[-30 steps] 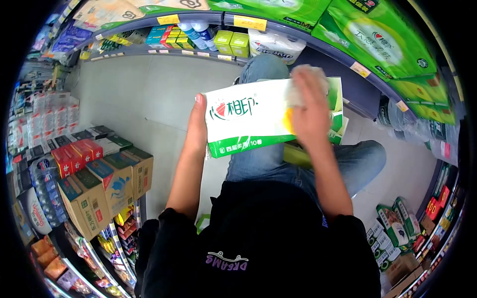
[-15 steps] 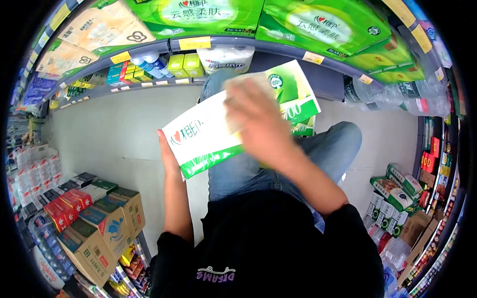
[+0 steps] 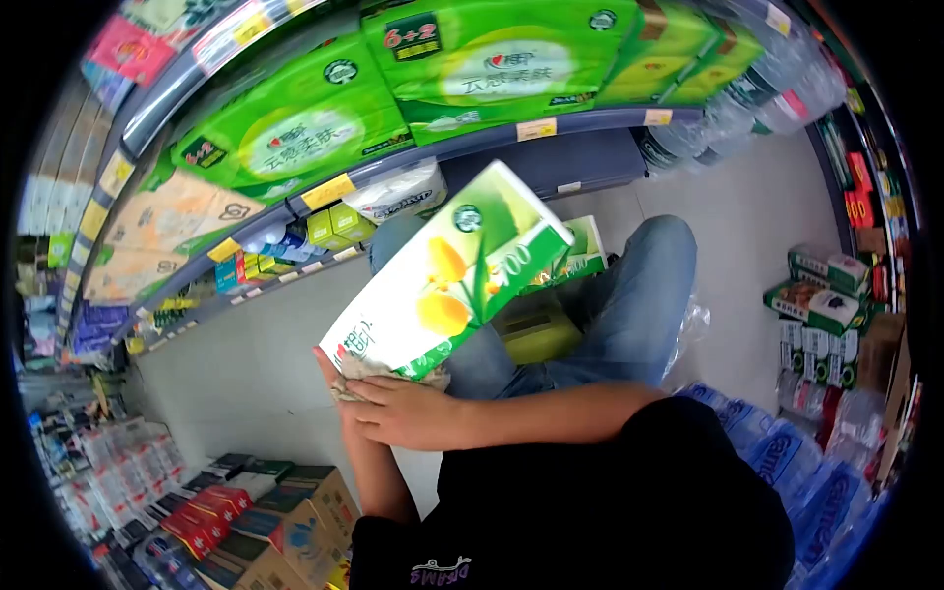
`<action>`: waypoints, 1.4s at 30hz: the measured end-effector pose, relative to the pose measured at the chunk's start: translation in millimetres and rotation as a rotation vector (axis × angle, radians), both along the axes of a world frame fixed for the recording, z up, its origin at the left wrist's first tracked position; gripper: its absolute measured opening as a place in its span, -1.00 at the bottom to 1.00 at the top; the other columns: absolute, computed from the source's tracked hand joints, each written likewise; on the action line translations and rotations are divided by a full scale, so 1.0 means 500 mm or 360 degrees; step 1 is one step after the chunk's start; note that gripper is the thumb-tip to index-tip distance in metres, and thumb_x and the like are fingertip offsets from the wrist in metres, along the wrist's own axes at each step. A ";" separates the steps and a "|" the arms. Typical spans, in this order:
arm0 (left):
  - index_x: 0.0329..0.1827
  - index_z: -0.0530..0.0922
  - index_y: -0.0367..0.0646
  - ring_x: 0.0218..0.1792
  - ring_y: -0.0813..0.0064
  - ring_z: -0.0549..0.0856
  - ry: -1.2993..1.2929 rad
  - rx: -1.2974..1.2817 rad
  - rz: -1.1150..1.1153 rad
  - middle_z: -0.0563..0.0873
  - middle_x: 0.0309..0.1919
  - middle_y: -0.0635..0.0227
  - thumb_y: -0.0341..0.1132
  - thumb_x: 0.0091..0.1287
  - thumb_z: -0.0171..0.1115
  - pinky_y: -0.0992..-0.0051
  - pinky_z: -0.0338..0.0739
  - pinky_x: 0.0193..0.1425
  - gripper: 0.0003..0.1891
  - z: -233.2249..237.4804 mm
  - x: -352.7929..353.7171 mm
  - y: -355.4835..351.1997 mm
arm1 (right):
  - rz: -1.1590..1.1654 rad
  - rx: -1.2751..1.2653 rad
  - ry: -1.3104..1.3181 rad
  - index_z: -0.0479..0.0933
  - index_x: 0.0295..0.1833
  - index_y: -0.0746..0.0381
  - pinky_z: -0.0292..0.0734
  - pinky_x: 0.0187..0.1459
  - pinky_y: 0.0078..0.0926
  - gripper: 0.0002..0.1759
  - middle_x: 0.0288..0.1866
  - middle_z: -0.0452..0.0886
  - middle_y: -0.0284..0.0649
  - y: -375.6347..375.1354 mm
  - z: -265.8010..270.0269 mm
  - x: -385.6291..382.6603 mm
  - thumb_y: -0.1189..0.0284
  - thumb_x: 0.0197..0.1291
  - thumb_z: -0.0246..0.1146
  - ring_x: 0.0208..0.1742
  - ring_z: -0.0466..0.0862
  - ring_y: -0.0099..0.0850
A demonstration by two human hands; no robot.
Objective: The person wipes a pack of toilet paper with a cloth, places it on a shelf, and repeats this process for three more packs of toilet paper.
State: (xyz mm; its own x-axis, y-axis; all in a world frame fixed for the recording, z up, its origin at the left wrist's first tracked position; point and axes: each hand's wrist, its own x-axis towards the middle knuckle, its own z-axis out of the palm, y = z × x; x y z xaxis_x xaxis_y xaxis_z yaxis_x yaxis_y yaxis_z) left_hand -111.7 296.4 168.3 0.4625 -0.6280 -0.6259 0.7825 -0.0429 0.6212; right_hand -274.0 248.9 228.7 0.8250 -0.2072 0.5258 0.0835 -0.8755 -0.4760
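A long white and green tissue pack [image 3: 423, 285] with yellow tulips is held at a slant above my knees. My left hand [image 3: 331, 372] grips its lower left end, mostly hidden by the cloth and my other hand. A crumpled beige cloth [image 3: 435, 378] is pressed against the pack's lower end under my right hand [image 3: 408, 411], whose fingers are bent over it. Behind the held pack, between my legs, another green and white pack [image 3: 583, 251] shows in part.
Ahead, a shelf [image 3: 492, 135] bears large green tissue packs [image 3: 501, 64]. Cardboard boxes [image 3: 320, 511] stand at the lower left. Blue-wrapped packs [image 3: 787, 462] lie at the lower right, with small green boxes [image 3: 821, 305] above them. Bottles [image 3: 747, 108] are at the upper right.
My right hand and the cloth have moved from the pack's middle down to its lower left end, uncovering the tulips. The pack is tilted more steeply. The view has turned.
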 end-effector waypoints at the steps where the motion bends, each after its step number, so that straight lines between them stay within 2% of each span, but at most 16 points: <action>1: 0.44 0.39 -0.27 0.12 0.24 0.66 -0.0138 -0.0048 -0.0059 0.62 0.24 0.15 0.38 0.54 -0.18 0.28 0.56 0.24 -0.17 -0.019 0.005 0.009 | 0.0070 -0.0093 0.0055 0.63 -0.14 0.25 0.35 0.47 -0.03 -0.77 0.25 0.57 -0.09 -0.012 -0.017 -0.008 0.40 0.11 0.23 0.42 0.47 -0.09; 4: 0.48 0.34 -0.31 0.19 0.20 0.65 -0.0304 -0.0363 -0.0162 0.61 0.28 0.11 0.38 0.55 -0.25 0.23 0.56 0.30 -0.13 -0.036 0.012 0.008 | -0.0200 0.0029 0.0038 0.64 -0.13 0.27 0.35 0.47 -0.06 -0.76 0.25 0.57 -0.08 -0.107 0.050 -0.085 0.43 0.06 0.27 0.41 0.47 -0.09; 5: 0.56 0.25 -0.31 0.34 0.12 0.55 -0.0240 -0.0706 -0.0469 0.51 0.40 0.07 0.35 0.56 -0.22 0.14 0.44 0.43 -0.14 -0.051 0.043 0.023 | -0.0261 0.0095 0.0001 0.63 -0.13 0.27 0.34 0.46 -0.08 -0.76 0.26 0.57 -0.06 -0.152 0.049 -0.119 0.47 0.03 0.30 0.44 0.45 -0.10; 9: 0.56 0.22 -0.33 0.40 0.07 0.51 -0.0450 -0.0389 -0.0336 0.45 0.46 0.01 0.40 0.53 -0.24 0.12 0.41 0.48 -0.07 -0.004 0.052 0.015 | -0.1002 0.0247 0.0142 0.67 -0.17 0.21 0.47 0.31 -0.02 -0.67 0.12 0.66 -0.01 -0.371 0.033 -0.322 0.63 -0.16 0.26 0.26 0.59 0.03; 10: 0.57 0.22 -0.33 0.41 0.06 0.50 -0.0492 -0.0375 -0.0373 0.44 0.47 0.00 0.42 0.52 -0.24 0.12 0.41 0.48 -0.06 -0.006 0.068 0.017 | -0.1176 0.0202 0.0226 0.72 -0.08 0.20 0.50 0.27 -0.15 -0.63 0.02 0.72 -0.08 -0.410 0.017 -0.383 0.61 -0.08 0.29 0.23 0.64 -0.13; 12: 0.56 0.22 -0.34 0.40 0.07 0.51 -0.0504 -0.0360 -0.0351 0.44 0.47 0.00 0.41 0.52 -0.24 0.12 0.41 0.48 -0.07 -0.001 0.081 0.020 | -0.1340 0.1545 0.0411 0.71 0.10 0.22 0.50 0.24 -0.33 -0.64 0.01 0.74 -0.16 -0.477 -0.012 -0.462 0.45 0.16 0.37 0.22 0.63 -0.35; 15: 0.54 0.25 -0.35 0.37 0.08 0.55 -0.0686 -0.0244 -0.0395 0.48 0.43 0.00 0.33 0.55 -0.17 0.13 0.44 0.45 -0.13 0.026 0.091 0.024 | -0.0767 0.2145 0.0315 0.64 0.23 0.29 0.48 0.23 -0.46 -0.52 0.08 0.72 -0.16 -0.473 -0.039 -0.494 0.19 0.34 0.36 0.19 0.60 -0.47; 16: 0.53 0.27 -0.35 0.35 0.09 0.56 -0.0771 -0.0192 -0.0416 0.50 0.42 -0.01 0.30 0.56 -0.14 0.13 0.46 0.44 -0.17 0.037 0.090 0.021 | -0.0577 0.2121 0.0499 0.47 0.43 0.32 0.43 0.32 -0.42 -0.25 0.30 0.60 -0.04 -0.469 -0.068 -0.485 0.01 0.34 0.36 0.33 0.54 -0.34; 19: 0.46 0.36 -0.35 0.24 0.12 0.66 -0.0552 -0.0054 -0.0446 0.61 0.31 -0.01 0.15 0.58 -0.04 0.16 0.54 0.36 -0.30 0.109 0.064 -0.005 | -0.0392 0.2047 0.0782 0.33 0.51 0.37 0.36 0.42 -0.38 0.03 0.47 0.46 0.03 -0.426 -0.094 -0.448 -0.16 0.17 0.41 0.45 0.47 -0.23; 22: 0.37 0.43 -0.37 0.05 0.20 0.75 -0.0717 0.0147 -0.0528 0.69 0.16 0.00 0.01 0.50 0.15 0.25 0.65 0.15 -0.39 0.134 0.040 -0.043 | -0.0353 0.2123 0.1207 0.24 0.54 0.43 0.33 0.44 -0.41 0.10 0.52 0.38 0.07 -0.419 -0.077 -0.450 -0.17 0.18 0.39 0.49 0.42 -0.20; 25: 0.31 0.46 -0.40 -0.02 0.25 0.78 -0.0719 0.0133 -0.0673 0.72 0.08 0.04 -0.04 0.44 0.28 0.30 0.69 0.07 -0.40 0.146 -0.041 -0.120 | -0.0555 0.2414 0.1057 0.31 0.50 0.42 0.37 0.40 -0.45 0.05 0.45 0.46 0.03 -0.437 -0.104 -0.509 -0.17 0.17 0.40 0.43 0.48 -0.22; 27: 0.28 0.52 -0.39 0.00 0.27 0.78 -0.0663 0.0115 -0.0781 0.73 0.08 0.05 -0.04 0.48 0.23 0.32 0.67 0.11 -0.44 0.096 -0.084 -0.193 | -0.0772 0.2435 0.1053 0.44 0.40 0.39 0.42 0.34 -0.46 -0.08 0.33 0.57 -0.05 -0.469 -0.084 -0.559 -0.12 0.19 0.42 0.36 0.53 -0.32; 31: 0.31 0.51 -0.31 0.06 0.13 0.77 0.0038 0.0032 -0.1063 0.72 0.16 0.04 0.04 0.52 0.15 0.18 0.68 0.20 -0.43 -0.096 -0.134 -0.352 | -0.0910 0.2709 0.1009 0.58 0.26 0.33 0.47 0.25 -0.41 -0.36 0.22 0.65 -0.13 -0.567 -0.222 -0.651 0.06 0.27 0.39 0.24 0.58 -0.37; 36: 0.31 0.52 -0.30 0.08 0.15 0.76 -0.0088 0.0126 -0.0961 0.72 0.16 0.05 0.04 0.51 0.16 0.22 0.66 0.18 -0.43 -0.246 -0.192 -0.403 | -0.1199 0.2631 0.0928 0.53 0.34 0.33 0.49 0.26 -0.38 -0.36 0.24 0.65 -0.12 -0.577 -0.303 -0.663 0.14 0.28 0.37 0.22 0.62 -0.35; 40: 0.29 0.54 -0.30 0.04 0.16 0.77 -0.0112 0.0314 -0.0992 0.74 0.13 0.08 0.05 0.52 0.12 0.23 0.67 0.15 -0.44 -0.295 -0.182 -0.397 | -0.1179 0.2712 0.0734 0.51 0.37 0.35 0.53 0.25 -0.31 -0.33 0.28 0.63 -0.07 -0.570 -0.329 -0.669 0.17 0.26 0.37 0.16 0.68 -0.27; 42: 0.30 0.54 -0.30 0.04 0.16 0.77 -0.0059 0.0333 -0.1004 0.74 0.13 0.07 0.04 0.53 0.09 0.21 0.67 0.15 -0.45 -0.299 -0.185 -0.407 | -0.1252 0.2439 0.0843 0.53 0.35 0.37 0.56 0.20 -0.32 -0.34 0.26 0.65 -0.04 -0.567 -0.320 -0.668 0.20 0.23 0.38 0.11 0.70 -0.25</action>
